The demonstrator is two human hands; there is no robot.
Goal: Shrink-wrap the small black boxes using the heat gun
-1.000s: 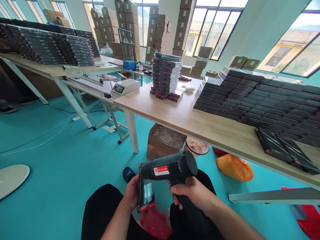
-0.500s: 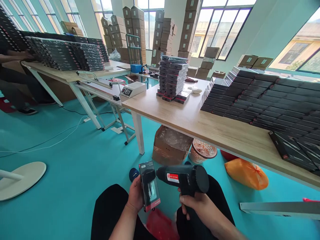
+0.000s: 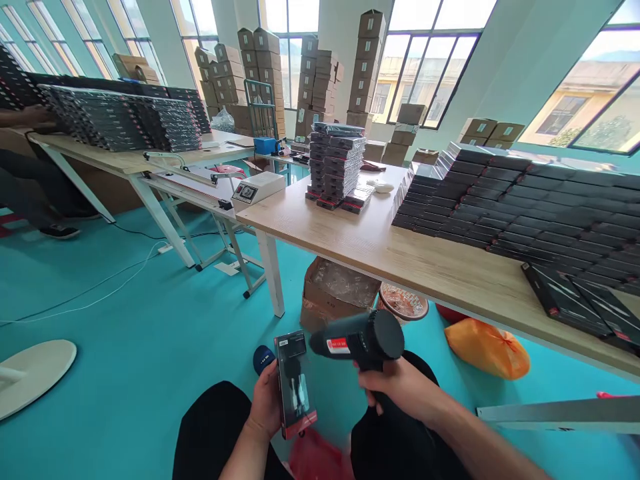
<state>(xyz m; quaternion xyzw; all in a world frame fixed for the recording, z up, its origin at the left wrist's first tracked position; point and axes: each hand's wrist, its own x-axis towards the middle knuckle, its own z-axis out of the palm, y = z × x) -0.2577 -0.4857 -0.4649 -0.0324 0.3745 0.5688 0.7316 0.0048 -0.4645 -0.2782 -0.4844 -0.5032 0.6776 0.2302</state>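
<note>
Left hand [image 3: 267, 407] fingers wrapped behind a slim black film-wrapped box with a red bottom edge [image 3: 296, 384], held upright above the lap. Right hand [image 3: 400, 390] fingers closed round the grip of a black plastic heat gun with a red label [image 3: 361, 339], nozzle aimed at the box's upper face. Best done, probably, with nozzle kept apart from the film, sweeping evenly. Beyond: a light wooden table [image 3: 380, 250] carrying stacked black boxes [image 3: 336, 163].
</note>
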